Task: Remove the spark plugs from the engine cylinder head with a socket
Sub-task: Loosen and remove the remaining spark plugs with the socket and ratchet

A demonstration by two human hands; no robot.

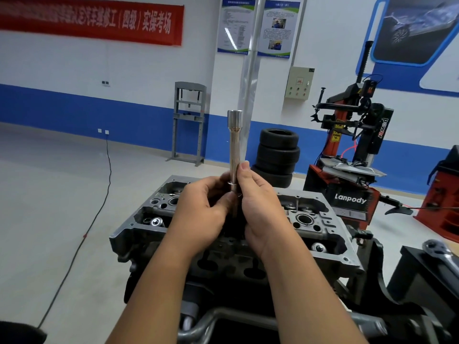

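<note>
Hands meet above the cylinder head (pixel 330 220), the left hand (pixel 198 214) and right hand (pixel 260 207) both curled around the lower end of a long metal socket (pixel 234 145) held upright, its wide end on top, with stacked tires (pixel 277 155) behind.

Socket (pixel 234 145): long, slim, shiny metal tube w/ wider cup end on top, stepped collar lower down. Held upright, approx vertical, above middle of cyl head; lower part hidden between fingers. Both hands grip it: left hand (pixel 203 209) curled round lower shaft, right hand (pixel 258 207) pinching it near collar, thumb along shaft.

Cyl head (pixel 320 234): grey cast metal block, top face up, on a dark stand. Open recesses w/ round bores and shiny valve springs at left and right ends. Centre hidden by hands. Spark plugs can't be made out.
</note>
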